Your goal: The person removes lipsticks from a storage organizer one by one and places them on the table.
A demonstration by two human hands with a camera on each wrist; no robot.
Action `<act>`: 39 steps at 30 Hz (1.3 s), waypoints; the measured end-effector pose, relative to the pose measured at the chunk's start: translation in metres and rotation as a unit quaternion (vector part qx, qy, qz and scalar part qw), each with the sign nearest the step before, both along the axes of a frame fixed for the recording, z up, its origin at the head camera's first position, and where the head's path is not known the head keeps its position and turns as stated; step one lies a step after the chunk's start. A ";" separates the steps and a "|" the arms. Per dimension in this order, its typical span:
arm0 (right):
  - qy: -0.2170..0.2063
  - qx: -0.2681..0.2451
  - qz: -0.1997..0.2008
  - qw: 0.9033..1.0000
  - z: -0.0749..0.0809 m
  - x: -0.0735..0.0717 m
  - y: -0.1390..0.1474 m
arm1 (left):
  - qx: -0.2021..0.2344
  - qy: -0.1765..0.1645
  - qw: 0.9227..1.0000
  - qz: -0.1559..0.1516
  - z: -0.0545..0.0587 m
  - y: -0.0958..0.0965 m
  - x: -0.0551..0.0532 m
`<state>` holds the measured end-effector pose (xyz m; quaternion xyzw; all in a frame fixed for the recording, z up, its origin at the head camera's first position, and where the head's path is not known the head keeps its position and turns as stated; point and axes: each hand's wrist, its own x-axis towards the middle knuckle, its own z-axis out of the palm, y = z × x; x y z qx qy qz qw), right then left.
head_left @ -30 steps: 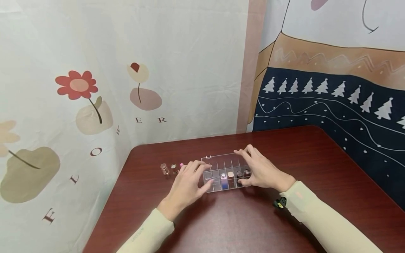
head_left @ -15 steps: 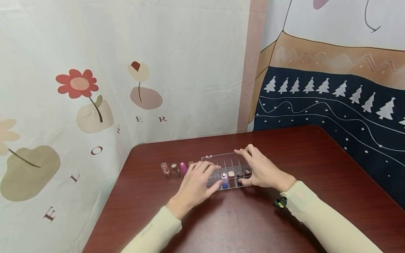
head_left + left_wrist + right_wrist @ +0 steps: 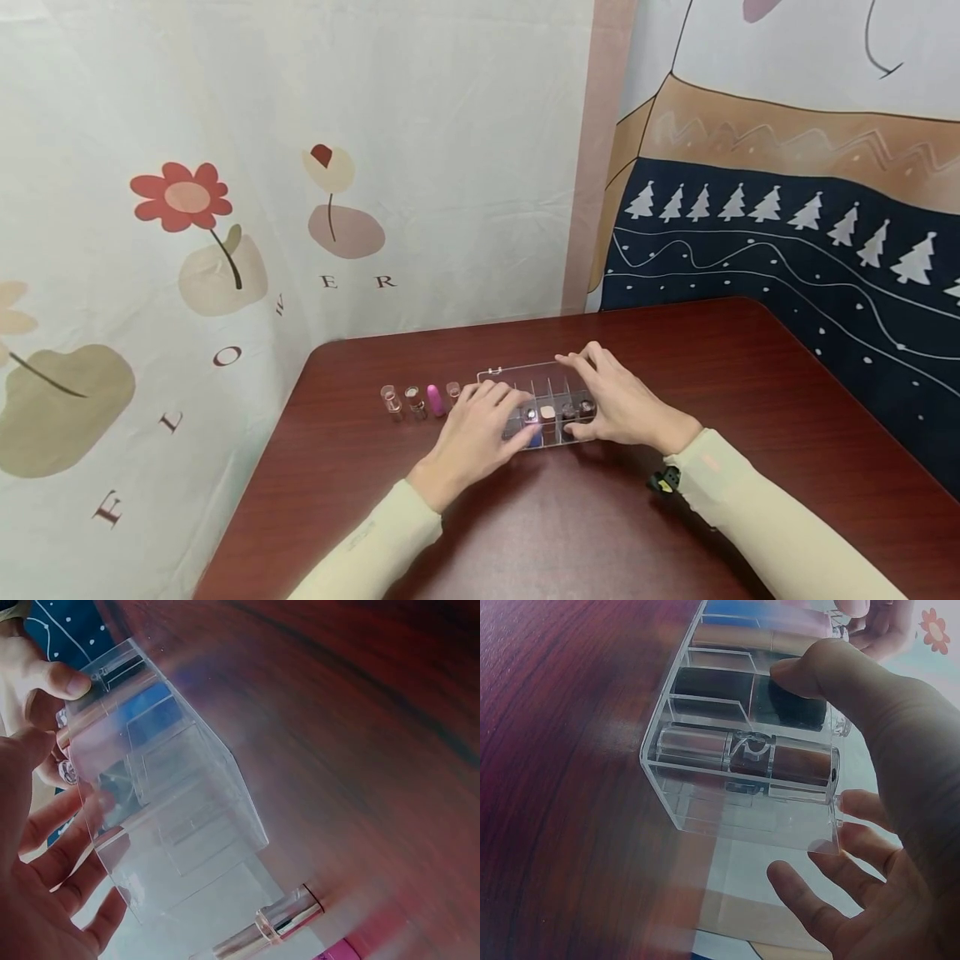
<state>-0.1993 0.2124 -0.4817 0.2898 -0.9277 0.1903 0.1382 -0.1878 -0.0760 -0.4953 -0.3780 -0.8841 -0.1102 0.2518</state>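
Observation:
A clear divided lipstick organizer stands on the table with several lipsticks in its front row. Among them are a blue-and-pink lipstick, a black lipstick and a clear-cased dark lipstick. My right hand grips the organizer's right end, thumb at the front by the black lipstick and fingers behind. Over the organizer's left part, my left hand has thumb and forefinger spread around the top of the blue-and-pink lipstick; the fingers partly hide it, and I see no clear pinch.
Left of the organizer stand more lipsticks in a row: a clear-cased one, a dark one, a magenta one and another clear-topped one. The reddish-brown table meets printed curtains behind.
My left hand has moved right across the organizer toward the blue-and-pink lipstick, uncovering the magenta lipstick and the one beside it. My right hand keeps its hold on the organizer.

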 end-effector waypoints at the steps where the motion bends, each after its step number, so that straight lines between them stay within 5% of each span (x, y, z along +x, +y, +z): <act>1: 0.000 0.000 0.000 1.000 0.000 0.000 0.000 | -0.001 -0.003 1.000 0.001 0.000 0.000 0.000; 24: 0.005 -0.006 0.000 1.000 -0.002 -0.001 0.000 | -0.004 -0.023 1.000 -0.016 0.000 0.008 -0.003; 39: 0.000 -0.003 0.000 1.000 -0.001 -0.001 0.000 | 0.017 0.000 0.999 -0.028 0.005 0.007 -0.002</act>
